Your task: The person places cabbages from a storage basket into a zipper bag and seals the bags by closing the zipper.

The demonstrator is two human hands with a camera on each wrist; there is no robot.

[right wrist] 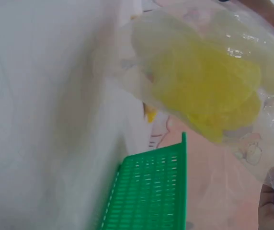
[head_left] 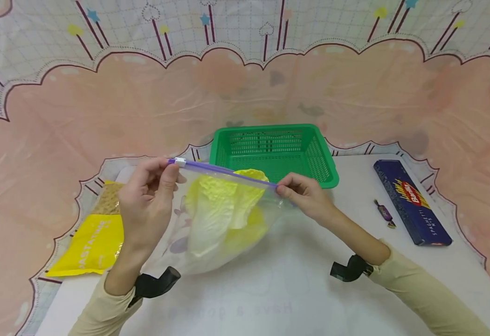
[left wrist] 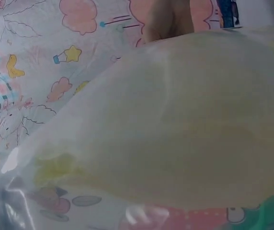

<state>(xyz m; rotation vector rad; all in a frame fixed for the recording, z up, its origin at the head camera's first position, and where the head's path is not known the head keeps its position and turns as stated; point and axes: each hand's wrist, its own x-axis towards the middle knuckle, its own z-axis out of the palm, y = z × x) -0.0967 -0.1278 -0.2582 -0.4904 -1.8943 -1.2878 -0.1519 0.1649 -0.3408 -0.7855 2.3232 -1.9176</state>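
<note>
A clear zip bag (head_left: 165, 259) with a purple zip strip (head_left: 211, 167) hangs above the white table. Inside it are yellow-green cabbage leaves (head_left: 211, 219), which also show through the film as a yellow mass (right wrist: 204, 81) in the right wrist view. At the strip's left end, beside the white slider (head_left: 180, 162), my left hand (head_left: 148, 203) pinches the bag between thumb and fingers. My right hand (head_left: 309, 198) pinches the strip's right end, so the top edge is drawn taut and slopes down to the right. The bag fills most of the left wrist view.
Behind the bag stands a green plastic basket (head_left: 333, 175). A yellow pasta bag (head_left: 87, 247) lies at the left, partly behind my left hand. On the right are a blue spaghetti box (head_left: 412, 205) and a purple wrapped candy (head_left: 384, 213).
</note>
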